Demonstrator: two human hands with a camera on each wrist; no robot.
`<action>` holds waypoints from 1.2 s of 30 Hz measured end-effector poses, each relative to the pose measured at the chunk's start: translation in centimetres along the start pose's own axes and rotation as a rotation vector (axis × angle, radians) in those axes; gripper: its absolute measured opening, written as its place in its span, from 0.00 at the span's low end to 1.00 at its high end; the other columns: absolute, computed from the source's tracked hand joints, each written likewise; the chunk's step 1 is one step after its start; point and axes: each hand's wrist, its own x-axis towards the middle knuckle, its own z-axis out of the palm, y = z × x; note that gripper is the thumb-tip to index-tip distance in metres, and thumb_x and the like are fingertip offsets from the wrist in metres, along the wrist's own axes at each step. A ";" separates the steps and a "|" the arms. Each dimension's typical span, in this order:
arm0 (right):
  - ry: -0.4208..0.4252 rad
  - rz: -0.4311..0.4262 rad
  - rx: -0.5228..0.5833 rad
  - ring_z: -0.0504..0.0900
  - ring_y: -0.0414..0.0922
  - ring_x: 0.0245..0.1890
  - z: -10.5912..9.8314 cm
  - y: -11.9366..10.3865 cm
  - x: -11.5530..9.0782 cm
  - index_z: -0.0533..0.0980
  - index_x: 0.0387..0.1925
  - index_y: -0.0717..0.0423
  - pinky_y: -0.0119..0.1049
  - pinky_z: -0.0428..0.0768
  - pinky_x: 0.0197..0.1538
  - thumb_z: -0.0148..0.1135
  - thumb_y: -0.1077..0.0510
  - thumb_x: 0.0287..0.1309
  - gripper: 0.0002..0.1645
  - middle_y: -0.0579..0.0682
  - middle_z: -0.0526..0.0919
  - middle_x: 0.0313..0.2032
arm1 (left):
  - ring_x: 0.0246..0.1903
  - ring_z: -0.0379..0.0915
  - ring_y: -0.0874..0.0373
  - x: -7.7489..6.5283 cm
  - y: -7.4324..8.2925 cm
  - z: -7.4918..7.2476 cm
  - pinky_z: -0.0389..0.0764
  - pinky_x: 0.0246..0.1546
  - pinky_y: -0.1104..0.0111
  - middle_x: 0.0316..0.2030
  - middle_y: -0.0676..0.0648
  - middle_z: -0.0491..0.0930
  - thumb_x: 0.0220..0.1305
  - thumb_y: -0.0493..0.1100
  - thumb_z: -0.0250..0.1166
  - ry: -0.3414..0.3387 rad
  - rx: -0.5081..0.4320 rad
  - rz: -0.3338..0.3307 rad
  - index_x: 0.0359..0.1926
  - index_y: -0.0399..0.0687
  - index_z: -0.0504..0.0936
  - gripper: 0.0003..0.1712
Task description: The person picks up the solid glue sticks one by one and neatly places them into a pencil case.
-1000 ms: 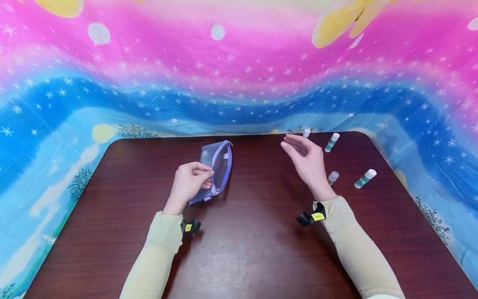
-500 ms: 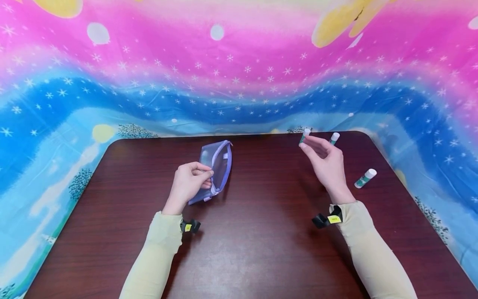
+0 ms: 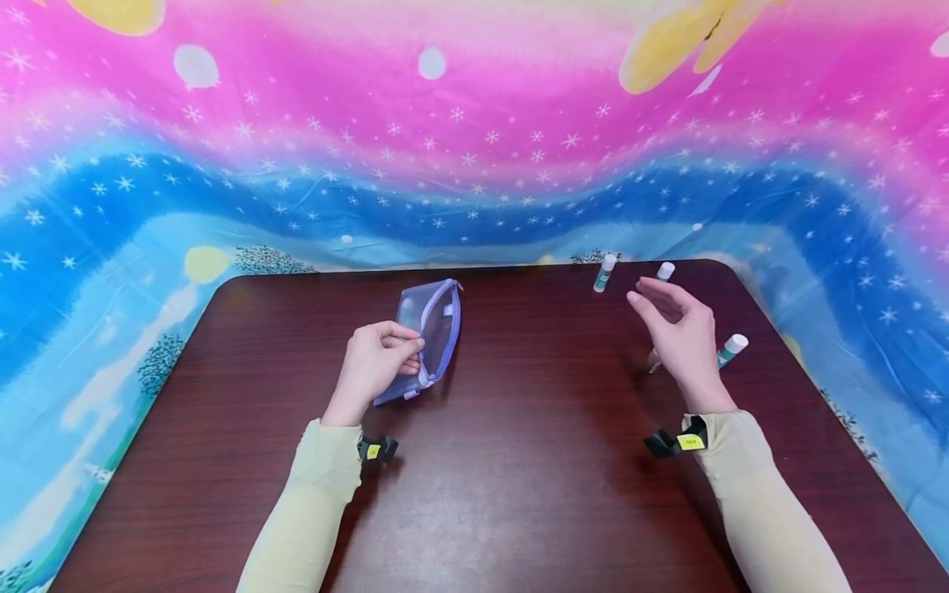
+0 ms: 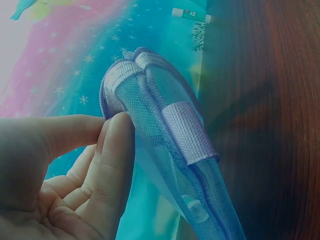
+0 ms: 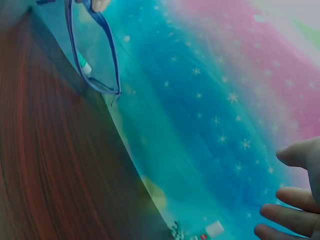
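Observation:
My left hand (image 3: 381, 362) pinches the near side of a purple mesh zipper pouch (image 3: 441, 338) between thumb and fingers. The pouch is unzipped and its mouth gapes toward the right. Through that mouth, in the right wrist view, a glue stick (image 5: 84, 64) with a green label and white cap appears to lie inside. On the right my right hand (image 3: 682, 338) hovers over the table, fingers apart with nothing in them. Around it stand glue sticks: one (image 3: 604, 273) at the back, another (image 3: 666, 272) partly behind the fingers, a third (image 3: 732, 350) beside the wrist.
A dark wood table (image 3: 504, 461) lies under both hands. Just left of the right hand shows a sliver of another glue stick (image 3: 652, 361), mostly hidden. A colourful printed cloth (image 3: 474, 165) hangs behind the table's back and side edges.
My right hand has moved rightward above the glue sticks, uncovering the back one and partly covering those on the right. My left hand and the pouch have stayed put.

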 end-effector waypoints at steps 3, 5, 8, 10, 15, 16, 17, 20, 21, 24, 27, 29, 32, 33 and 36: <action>0.005 0.022 -0.023 0.79 0.41 0.59 -0.7 0.5 -0.1 0.78 0.65 0.46 0.29 0.77 0.57 0.66 0.40 0.66 0.30 0.48 0.82 0.59 | 0.24 0.85 0.52 -0.1 0.1 -0.1 0.88 0.29 0.65 0.29 0.40 0.86 0.65 0.35 0.71 0.000 0.001 -0.004 0.43 0.34 0.86 0.08; 0.005 0.037 -0.037 0.79 0.40 0.59 -1.1 0.8 -0.2 0.77 0.66 0.47 0.29 0.77 0.58 0.66 0.40 0.66 0.31 0.49 0.82 0.59 | 0.24 0.85 0.52 -0.1 0.0 -0.2 0.88 0.29 0.65 0.28 0.40 0.86 0.65 0.35 0.71 -0.001 0.000 -0.007 0.43 0.34 0.86 0.09; 0.001 0.050 -0.061 0.79 0.42 0.59 -1.6 1.1 -0.4 0.77 0.66 0.49 0.30 0.77 0.59 0.66 0.39 0.66 0.32 0.52 0.81 0.60 | 0.24 0.85 0.52 -0.1 0.1 -0.2 0.88 0.29 0.64 0.28 0.39 0.85 0.65 0.35 0.71 -0.005 -0.003 -0.013 0.43 0.34 0.85 0.09; -0.011 0.055 -0.078 0.79 0.45 0.60 -1.9 1.4 -0.6 0.76 0.67 0.50 0.30 0.77 0.59 0.66 0.39 0.66 0.34 0.54 0.81 0.61 | 0.24 0.85 0.52 -0.1 0.1 -0.1 0.88 0.29 0.65 0.28 0.39 0.85 0.65 0.35 0.71 -0.006 -0.005 -0.015 0.43 0.34 0.85 0.08; -0.058 0.074 -0.101 0.76 0.53 0.64 -2.3 2.3 -0.9 0.72 0.70 0.54 0.32 0.77 0.61 0.65 0.39 0.66 0.39 0.58 0.77 0.64 | 0.24 0.85 0.52 -0.1 0.1 -0.1 0.88 0.29 0.65 0.28 0.40 0.85 0.65 0.35 0.71 -0.007 0.000 -0.014 0.43 0.34 0.86 0.08; -0.064 0.077 -0.104 0.75 0.54 0.64 -2.4 2.5 -0.9 0.71 0.71 0.54 0.33 0.77 0.61 0.65 0.39 0.66 0.39 0.58 0.76 0.65 | 0.25 0.85 0.51 -0.1 0.1 -0.1 0.88 0.29 0.65 0.28 0.40 0.85 0.65 0.35 0.71 -0.007 0.003 -0.012 0.43 0.34 0.86 0.08; -0.068 0.081 -0.107 0.75 0.55 0.64 -2.5 2.7 -0.9 0.70 0.71 0.55 0.32 0.77 0.61 0.65 0.39 0.66 0.40 0.59 0.76 0.65 | 0.25 0.85 0.52 -0.1 0.0 -0.1 0.88 0.29 0.65 0.28 0.40 0.85 0.65 0.35 0.71 -0.006 0.005 -0.012 0.43 0.34 0.86 0.08; -0.086 0.083 -0.118 0.74 0.56 0.64 -2.6 3.6 -1.0 0.69 0.72 0.56 0.29 0.78 0.59 0.66 0.40 0.66 0.41 0.60 0.75 0.65 | 0.25 0.85 0.52 -0.1 0.0 -0.1 0.88 0.29 0.65 0.28 0.40 0.86 0.65 0.36 0.71 -0.004 0.006 -0.012 0.43 0.34 0.86 0.08; -0.095 0.084 -0.122 0.74 0.57 0.64 -2.6 3.8 -1.0 0.69 0.72 0.56 0.26 0.78 0.57 0.67 0.40 0.66 0.41 0.61 0.75 0.65 | 0.25 0.85 0.52 -0.1 0.0 -0.1 0.88 0.29 0.65 0.28 0.40 0.86 0.65 0.36 0.71 -0.005 0.007 -0.013 0.43 0.34 0.86 0.08; -0.127 0.087 -0.122 0.75 0.58 0.63 -2.7 4.6 -1.3 0.68 0.72 0.58 0.20 0.77 0.52 0.68 0.41 0.65 0.42 0.62 0.75 0.64 | 0.25 0.85 0.52 -0.2 0.0 0.0 0.88 0.30 0.64 0.29 0.40 0.86 0.65 0.35 0.71 -0.009 0.001 -0.018 0.43 0.34 0.86 0.08; -0.160 0.093 -0.142 0.76 0.58 0.62 -2.9 5.1 -1.6 0.66 0.73 0.57 0.19 0.75 0.48 0.68 0.40 0.65 0.44 0.62 0.76 0.63 | 0.25 0.85 0.52 -0.2 0.1 0.1 0.88 0.30 0.64 0.28 0.40 0.86 0.65 0.35 0.71 -0.011 -0.003 -0.018 0.43 0.34 0.86 0.08; -0.186 0.099 -0.162 0.76 0.57 0.60 -3.0 5.3 -1.7 0.66 0.74 0.56 0.21 0.74 0.47 0.68 0.40 0.65 0.45 0.62 0.77 0.63 | 0.24 0.85 0.52 -0.2 0.1 0.1 0.88 0.29 0.64 0.28 0.40 0.86 0.65 0.35 0.71 -0.007 -0.006 -0.018 0.43 0.34 0.86 0.08; -0.215 0.097 -0.195 0.79 0.51 0.54 -3.1 5.7 -1.9 0.68 0.72 0.57 0.22 0.74 0.46 0.68 0.40 0.64 0.43 0.61 0.80 0.60 | 0.24 0.85 0.52 -0.2 0.1 0.2 0.88 0.29 0.64 0.28 0.40 0.86 0.65 0.34 0.71 -0.003 -0.005 -0.016 0.42 0.34 0.86 0.08; -0.219 0.096 -0.205 0.80 0.47 0.51 -3.2 5.9 -1.9 0.69 0.72 0.57 0.22 0.74 0.46 0.68 0.40 0.64 0.42 0.61 0.81 0.58 | 0.24 0.85 0.52 -0.1 0.2 0.2 0.88 0.29 0.64 0.28 0.40 0.86 0.65 0.34 0.71 -0.003 -0.006 -0.017 0.42 0.34 0.86 0.07; -0.224 0.089 -0.226 0.82 0.40 0.46 -3.2 6.1 -2.0 0.73 0.68 0.57 0.20 0.74 0.44 0.69 0.40 0.63 0.40 0.60 0.84 0.54 | 0.24 0.85 0.52 -0.1 0.2 0.2 0.88 0.29 0.64 0.28 0.40 0.85 0.65 0.34 0.71 -0.002 -0.007 -0.017 0.43 0.34 0.86 0.08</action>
